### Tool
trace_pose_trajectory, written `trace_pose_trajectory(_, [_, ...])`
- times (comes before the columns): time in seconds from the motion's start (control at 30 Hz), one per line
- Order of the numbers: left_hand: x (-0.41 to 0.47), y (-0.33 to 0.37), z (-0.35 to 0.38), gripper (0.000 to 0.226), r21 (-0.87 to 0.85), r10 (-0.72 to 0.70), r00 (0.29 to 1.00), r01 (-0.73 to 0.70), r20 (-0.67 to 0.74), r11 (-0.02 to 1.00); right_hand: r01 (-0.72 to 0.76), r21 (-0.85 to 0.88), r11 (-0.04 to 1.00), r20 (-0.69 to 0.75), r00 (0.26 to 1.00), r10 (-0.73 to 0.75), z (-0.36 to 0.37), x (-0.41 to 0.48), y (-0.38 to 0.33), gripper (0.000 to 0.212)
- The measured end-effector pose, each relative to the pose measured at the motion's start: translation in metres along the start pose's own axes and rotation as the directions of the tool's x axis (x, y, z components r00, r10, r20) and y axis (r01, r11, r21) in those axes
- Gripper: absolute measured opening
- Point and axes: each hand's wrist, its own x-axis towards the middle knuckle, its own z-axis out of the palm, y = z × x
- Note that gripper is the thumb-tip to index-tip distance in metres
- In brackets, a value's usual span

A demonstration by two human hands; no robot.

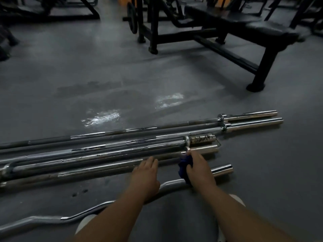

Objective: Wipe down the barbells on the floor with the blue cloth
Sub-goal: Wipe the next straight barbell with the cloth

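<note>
Grey rubber gym floor (122, 70) lies under everything. At five o'clock my right hand (199, 170) clenches the crumpled blue cloth (183, 167), pressing it on the nearest straight steel barbell (97, 169) just inside its sleeve. My left hand (146, 173) rests straight fingers on the same shaft, likely to stop it rolling. Beyond, more chrome barbells (104, 151) lie packed side by side. A wavy chrome curl bar (43, 220) runs toward seven o'clock, and a black padded bench (244, 25) stands at one.

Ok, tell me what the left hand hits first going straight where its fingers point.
The left hand meets the nearest straight barbell at once; its fingertips seem to touch it, though depth is unclear.
</note>
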Motion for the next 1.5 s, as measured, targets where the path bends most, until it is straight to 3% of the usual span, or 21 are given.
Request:
trace_pose_trajectory(0.27, [0.087,-0.027,0.056,0.079,-0.023,-0.039,0.993,0.042,0.112,0.999,-0.173,0.034,0.984,0.099,0.981,0.169,0.050,0.063,0.042,0.037])
trace_pose_trajectory(0.33, [0.103,-0.037,0.071,0.080,-0.012,-0.054,0.995,0.055,0.086,0.998,-0.126,0.079,0.989,0.051,0.991,0.122,0.056,0.083,0.042,0.035])
trace_pose_trajectory(0.4, [0.114,-0.045,0.084,0.082,0.017,-0.062,0.995,0.061,0.079,0.998,-0.045,0.084,0.995,-0.099,0.994,0.054,0.060,0.107,0.041,0.034])
trace_pose_trajectory(0.47, [0.123,-0.049,0.093,0.089,0.041,-0.069,0.994,0.066,0.088,0.997,0.000,-0.012,1.000,-0.191,0.982,-0.002,0.071,0.129,0.051,0.035])
trace_pose_trajectory(0.6, [0.131,-0.052,0.109,0.098,0.062,-0.080,0.996,0.077,0.034,0.995,0.074,-0.417,0.906,0.081,0.996,-0.044,0.104,0.134,0.089,0.045])
trace_pose_trajectory(0.63, [0.132,-0.053,0.113,0.096,0.052,-0.086,0.996,0.086,0.003,0.995,0.090,-0.443,0.892,0.088,0.995,-0.057,0.108,0.133,0.097,0.047])
trace_pose_trajectory(0.8, [0.144,-0.048,0.118,0.089,0.025,-0.117,0.991,0.118,-0.060,0.993,-0.188,-0.275,0.943,-0.144,0.978,0.152,0.144,0.123,0.072,0.039])
trace_pose_trajectory(0.93, [0.144,-0.039,0.122,0.092,0.018,-0.177,0.983,0.177,-0.045,0.984,0.085,-0.310,0.947,0.047,0.996,-0.074,0.128,0.135,0.098,0.040])
trace_pose_trajectory(1.03, [0.141,-0.036,0.125,0.092,0.024,-0.166,0.984,0.168,-0.068,0.986,-0.148,-0.202,0.968,-0.115,0.985,0.126,0.128,0.132,0.088,0.038])
trace_pose_trajectory(1.07, [0.141,-0.035,0.126,0.090,0.023,-0.165,0.983,0.167,-0.080,0.986,-0.150,-0.191,0.970,-0.108,0.985,0.131,0.136,0.130,0.074,0.036])
trace_pose_trajectory(1.17, [0.139,-0.035,0.126,0.090,0.034,-0.161,0.984,0.164,-0.080,0.986,0.110,-0.232,0.967,0.148,0.986,-0.077,0.139,0.131,0.068,0.034])
trace_pose_trajectory(1.23, [0.139,-0.036,0.125,0.091,0.060,-0.151,0.986,0.156,-0.076,0.986,-0.032,-0.178,0.983,0.005,0.999,0.033,0.126,0.135,0.084,0.036])
trace_pose_trajectory(1.3, [0.139,-0.037,0.124,0.087,0.068,-0.144,0.985,0.150,-0.092,0.986,-0.222,-0.133,0.966,-0.159,0.967,0.200,0.126,0.123,0.079,0.034])
trace_pose_trajectory(1.43, [0.134,-0.035,0.123,0.080,0.047,-0.129,0.984,0.135,-0.121,0.990,-0.011,-0.210,0.978,0.119,0.992,0.036,0.140,0.106,0.069,0.026])
trace_pose_trajectory(1.5, [0.132,-0.036,0.122,0.083,0.055,-0.125,0.986,0.131,-0.111,0.990,-0.139,-0.137,0.981,-0.051,0.990,0.133,0.128,0.112,0.079,0.028])
